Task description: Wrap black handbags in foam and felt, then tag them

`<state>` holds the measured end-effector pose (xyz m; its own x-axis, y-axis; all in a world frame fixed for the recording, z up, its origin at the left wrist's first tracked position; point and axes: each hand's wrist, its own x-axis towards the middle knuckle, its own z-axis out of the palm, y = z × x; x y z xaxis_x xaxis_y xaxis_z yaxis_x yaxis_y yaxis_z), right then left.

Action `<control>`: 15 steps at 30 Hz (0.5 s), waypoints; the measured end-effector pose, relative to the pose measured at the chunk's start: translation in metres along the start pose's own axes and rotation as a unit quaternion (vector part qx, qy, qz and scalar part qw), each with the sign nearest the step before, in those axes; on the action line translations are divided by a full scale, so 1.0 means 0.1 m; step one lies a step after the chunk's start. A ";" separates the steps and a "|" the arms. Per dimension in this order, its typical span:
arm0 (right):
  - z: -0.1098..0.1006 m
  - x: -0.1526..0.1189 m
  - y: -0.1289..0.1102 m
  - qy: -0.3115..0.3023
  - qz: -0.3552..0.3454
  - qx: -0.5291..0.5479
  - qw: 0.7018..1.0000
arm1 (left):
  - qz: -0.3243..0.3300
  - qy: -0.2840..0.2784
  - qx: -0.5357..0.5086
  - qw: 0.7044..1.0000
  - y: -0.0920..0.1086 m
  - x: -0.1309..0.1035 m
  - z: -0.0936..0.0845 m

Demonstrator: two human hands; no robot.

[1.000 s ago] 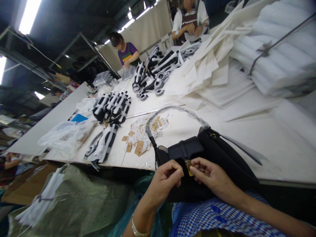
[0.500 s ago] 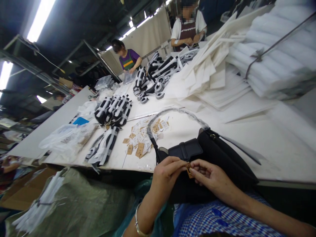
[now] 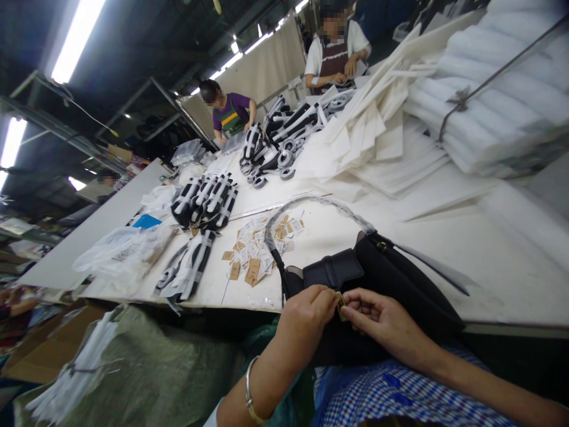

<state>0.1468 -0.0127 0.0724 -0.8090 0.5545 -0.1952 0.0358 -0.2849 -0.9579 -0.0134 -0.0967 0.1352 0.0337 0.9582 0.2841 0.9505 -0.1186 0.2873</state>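
A black handbag (image 3: pixel 404 281) leans against the table's front edge, its flap up and its clear-wrapped handle (image 3: pixel 306 200) arched over the tabletop. In front of it, both hands meet at a small gold-coloured metal clasp (image 3: pixel 341 306). My left hand (image 3: pixel 306 317) pinches the clasp's upper left side, with the fingertips partly hidden. From the other side, my right hand (image 3: pixel 380 314) grips the clasp between thumb and curled fingers. Whether the clasp is fastened to the bag cannot be made out.
Brown and white tags (image 3: pixel 253 255) lie in a heap beyond the handle. Wrapped black bags (image 3: pixel 204 201) and a plastic bag (image 3: pixel 124 255) are to the left. White foam sheets (image 3: pixel 377 142) and a tied white bundle (image 3: pixel 493 101) fill the right. Two co-workers (image 3: pixel 335 56) stand across the table.
My left hand has shifted slightly, its fingers now more curled at the clasp. The clasp has turned a little. My right hand and the handbag have barely moved.
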 end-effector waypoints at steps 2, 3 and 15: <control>0.00 0.00 -0.01 0.002 0.004 -0.003 1.000 | -0.014 0.004 -0.012 1.000 -0.01 0.02 0.01; 0.00 0.00 -0.02 0.004 0.005 -0.005 1.000 | -0.027 0.002 -0.030 0.999 -0.02 0.02 0.01; -0.02 0.02 0.05 0.026 0.011 -0.001 1.000 | -0.083 0.002 -0.170 0.982 -0.12 -0.02 -0.01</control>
<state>0.1462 -0.0114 0.0668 -0.7764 0.5881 -0.2267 0.0550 -0.2951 -0.9539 -0.0253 -0.0975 0.1321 -0.1141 0.9708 0.2110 0.7849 -0.0421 0.6182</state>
